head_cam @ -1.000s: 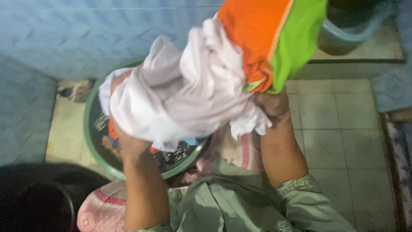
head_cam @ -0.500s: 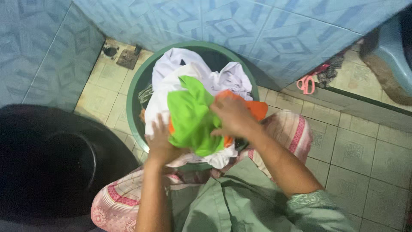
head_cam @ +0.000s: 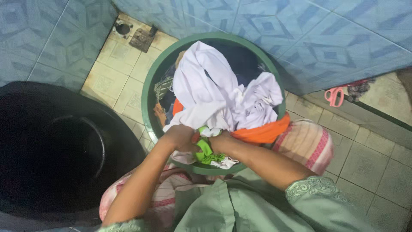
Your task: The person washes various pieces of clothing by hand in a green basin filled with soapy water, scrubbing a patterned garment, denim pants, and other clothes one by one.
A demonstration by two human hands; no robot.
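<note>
- Head view: left hand [head_cam: 180,136] and right hand [head_cam: 219,141] are both closing on the green cloth [head_cam: 205,151] at the near rim of the green basin [head_cam: 148,92].
- White clothes [head_cam: 214,92] and an orange cloth [head_cam: 262,133] are piling in the basin, above the hands.
- Judgement: bunching the cloth tight and pressing low inside the rim is keeping it off the tiled floor [head_cam: 107,81].
- Black bucket [head_cam: 56,146] is sitting left, just beside the basin.
</note>
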